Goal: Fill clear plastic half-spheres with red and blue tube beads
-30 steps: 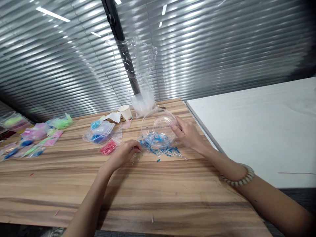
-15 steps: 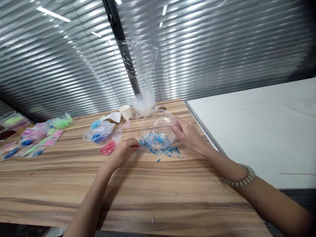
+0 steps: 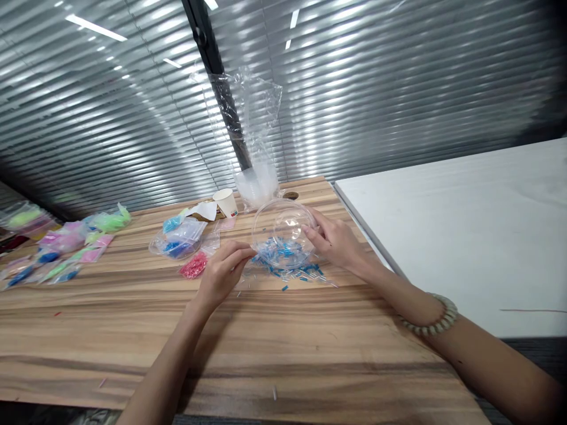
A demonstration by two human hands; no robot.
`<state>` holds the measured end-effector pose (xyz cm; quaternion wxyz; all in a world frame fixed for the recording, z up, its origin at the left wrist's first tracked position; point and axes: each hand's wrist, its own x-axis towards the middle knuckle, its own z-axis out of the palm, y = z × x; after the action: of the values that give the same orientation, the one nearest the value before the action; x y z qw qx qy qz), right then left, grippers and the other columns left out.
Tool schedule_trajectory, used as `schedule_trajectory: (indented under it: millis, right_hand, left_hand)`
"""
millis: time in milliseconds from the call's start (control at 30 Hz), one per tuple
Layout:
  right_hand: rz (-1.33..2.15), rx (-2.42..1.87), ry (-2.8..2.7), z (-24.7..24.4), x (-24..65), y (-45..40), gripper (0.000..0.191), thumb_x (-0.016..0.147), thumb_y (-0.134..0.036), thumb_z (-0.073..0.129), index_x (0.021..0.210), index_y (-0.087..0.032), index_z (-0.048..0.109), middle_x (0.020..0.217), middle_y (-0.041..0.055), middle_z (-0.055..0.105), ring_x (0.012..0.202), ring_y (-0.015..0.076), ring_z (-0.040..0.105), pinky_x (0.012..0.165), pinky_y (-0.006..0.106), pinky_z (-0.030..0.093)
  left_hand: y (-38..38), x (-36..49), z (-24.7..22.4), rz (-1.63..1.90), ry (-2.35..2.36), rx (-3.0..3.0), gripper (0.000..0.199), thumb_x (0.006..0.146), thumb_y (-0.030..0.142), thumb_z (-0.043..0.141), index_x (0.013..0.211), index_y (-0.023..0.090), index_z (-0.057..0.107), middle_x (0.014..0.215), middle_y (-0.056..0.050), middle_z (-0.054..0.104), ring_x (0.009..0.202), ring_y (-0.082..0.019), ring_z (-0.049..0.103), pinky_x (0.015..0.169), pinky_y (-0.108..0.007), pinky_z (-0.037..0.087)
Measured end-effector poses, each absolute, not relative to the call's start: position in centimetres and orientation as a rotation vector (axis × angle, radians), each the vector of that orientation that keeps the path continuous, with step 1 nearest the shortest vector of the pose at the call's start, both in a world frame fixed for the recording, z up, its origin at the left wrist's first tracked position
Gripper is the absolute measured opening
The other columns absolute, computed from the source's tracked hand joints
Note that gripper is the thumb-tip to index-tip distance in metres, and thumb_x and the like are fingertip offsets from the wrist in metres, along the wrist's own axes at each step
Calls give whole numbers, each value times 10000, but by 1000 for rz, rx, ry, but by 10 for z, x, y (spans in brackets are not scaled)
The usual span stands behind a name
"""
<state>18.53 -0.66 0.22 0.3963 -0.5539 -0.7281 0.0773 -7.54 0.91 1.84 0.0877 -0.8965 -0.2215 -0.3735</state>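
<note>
My right hand (image 3: 334, 239) grips the right rim of a clear plastic bowl (image 3: 267, 223), which is tilted on its side with its opening toward me. Blue and clear tube beads (image 3: 305, 272) are seen through the bowl and lie spread on the table just below it. At the bowl's left rim is my left hand (image 3: 225, 268), its thumb and fingertips pinched together; whatever may be between them is too small to make out. Beside that hand lies a heap of red-pink beads (image 3: 194, 265).
Behind, a paper cup (image 3: 225, 203) stands by a plastic bag of clear bowls (image 3: 257, 184). A bowl with bagged blue beads (image 3: 177, 243) is left of centre. Several colourful packets (image 3: 66, 248) lie far left. A white table (image 3: 465, 236) adjoins the wooden table (image 3: 283, 336) on the right.
My left hand has risen slightly, its fingertips now at the bowl's left rim. The bowl in my right hand has shifted slightly left and down.
</note>
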Motion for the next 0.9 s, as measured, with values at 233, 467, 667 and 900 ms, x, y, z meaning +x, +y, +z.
schedule_trajectory:
  millis: [233, 467, 667, 900]
  right_hand:
    - [282, -1205, -1938, 2, 184, -9, 537, 915, -429, 377, 1362, -135, 428, 763, 34, 662, 581, 161, 555, 554, 246, 358]
    - [247, -1167, -2018, 0, 184, -10, 544, 910, -433, 387, 1359, -131, 433, 833, 52, 674, 605, 161, 570, 584, 257, 386]
    - [175, -1319, -1886, 3, 185, -9, 540, 912, -438, 365, 1352, -137, 449, 724, 37, 659, 611, 180, 576, 575, 255, 373]
    - [105, -1393, -1761, 2, 189, -5, 562, 920, -494, 312, 1304, -125, 493, 646, 21, 619, 525, 167, 524, 521, 254, 322]
  left_hand:
    - [4, -66, 10, -1028, -505, -2629, 190, 844, 52, 538, 992, 165, 577, 867, -58, 674, 775, -133, 591, 688, -259, 470]
    - [2, -63, 11, -736, -530, -2592, 168, 868, 120, 536, 1016, 178, 590, 983, -58, 681, 870, -171, 575, 714, -302, 414]
    - [-7, -58, 14, -875, -621, -2733, 58, 862, 196, 568, 878, 170, 617, 807, -38, 639, 728, -134, 559, 656, -266, 403]
    - [-14, -47, 2, -506, -728, -3270, 196, 880, 335, 537, 837, 180, 649, 829, -46, 631, 799, -147, 576, 713, -260, 429]
